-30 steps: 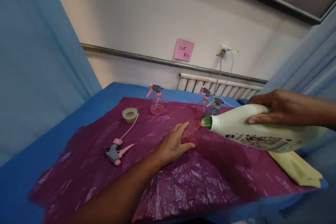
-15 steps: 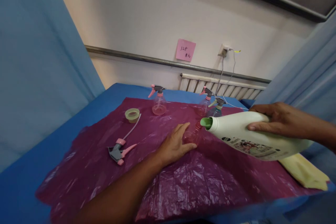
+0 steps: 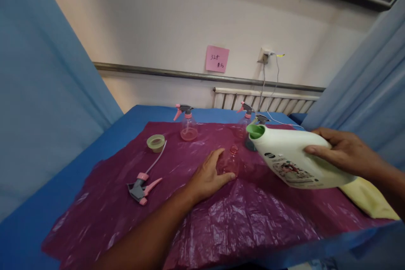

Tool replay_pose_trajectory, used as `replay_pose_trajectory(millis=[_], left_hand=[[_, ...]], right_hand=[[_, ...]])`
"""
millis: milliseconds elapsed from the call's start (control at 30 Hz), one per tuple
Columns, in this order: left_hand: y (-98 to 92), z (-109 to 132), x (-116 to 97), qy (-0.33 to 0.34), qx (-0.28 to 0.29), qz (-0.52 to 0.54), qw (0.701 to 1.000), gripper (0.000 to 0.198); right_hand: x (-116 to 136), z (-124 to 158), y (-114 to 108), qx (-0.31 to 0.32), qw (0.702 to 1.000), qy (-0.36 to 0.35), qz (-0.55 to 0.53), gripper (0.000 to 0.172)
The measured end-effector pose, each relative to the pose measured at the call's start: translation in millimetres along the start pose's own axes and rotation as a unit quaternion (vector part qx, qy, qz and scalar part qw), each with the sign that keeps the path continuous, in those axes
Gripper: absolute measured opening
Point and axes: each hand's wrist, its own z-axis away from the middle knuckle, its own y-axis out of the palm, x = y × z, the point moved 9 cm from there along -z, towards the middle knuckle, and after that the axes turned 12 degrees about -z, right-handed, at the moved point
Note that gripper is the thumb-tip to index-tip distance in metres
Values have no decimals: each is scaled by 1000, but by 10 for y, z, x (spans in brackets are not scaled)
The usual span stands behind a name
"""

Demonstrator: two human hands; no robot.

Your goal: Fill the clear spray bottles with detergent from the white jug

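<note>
My left hand (image 3: 211, 176) is curled round the side of an open clear bottle (image 3: 232, 164) without a spray head, standing on the purple plastic sheet. My right hand (image 3: 340, 152) grips a big white detergent jug (image 3: 294, 158) by its handle, on its side in the air. The jug's green spout (image 3: 255, 130) points left, above and right of the bottle's mouth, apart from it. To the left lies a loose grey and pink spray head (image 3: 139, 189) with its tube. Behind it sits a small pale green cap or cup (image 3: 156, 142).
A spray bottle (image 3: 189, 131) with pink liquid stands at the back. Two more spray bottles stand behind the jug, a pink-headed one (image 3: 245, 119) and a partly hidden one (image 3: 251, 143). A yellow cloth (image 3: 370, 198) lies at right. Curtains (image 3: 63, 93) hang on both sides.
The jug has tipped back a little, and its spout has drawn up and away from the bottle's mouth. My left hand stays at the bottle. The view has shifted slightly.
</note>
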Motion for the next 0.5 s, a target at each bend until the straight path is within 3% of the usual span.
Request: replay_pose_trajectory(millis=[133,267,500], left_hand=[[1,-10,40,-18,-8,6,1000,87],[-14,-15,96,-59,-21,17,998,86],[-153,-42,81,-70,-71,19,995,81]], right_hand=[[-286,215,-187,-148,987,37,-59,45],[-651,486,-186,-289,946,82,-119,43],[-1184,773,-45,-400,891,124,-177,36]])
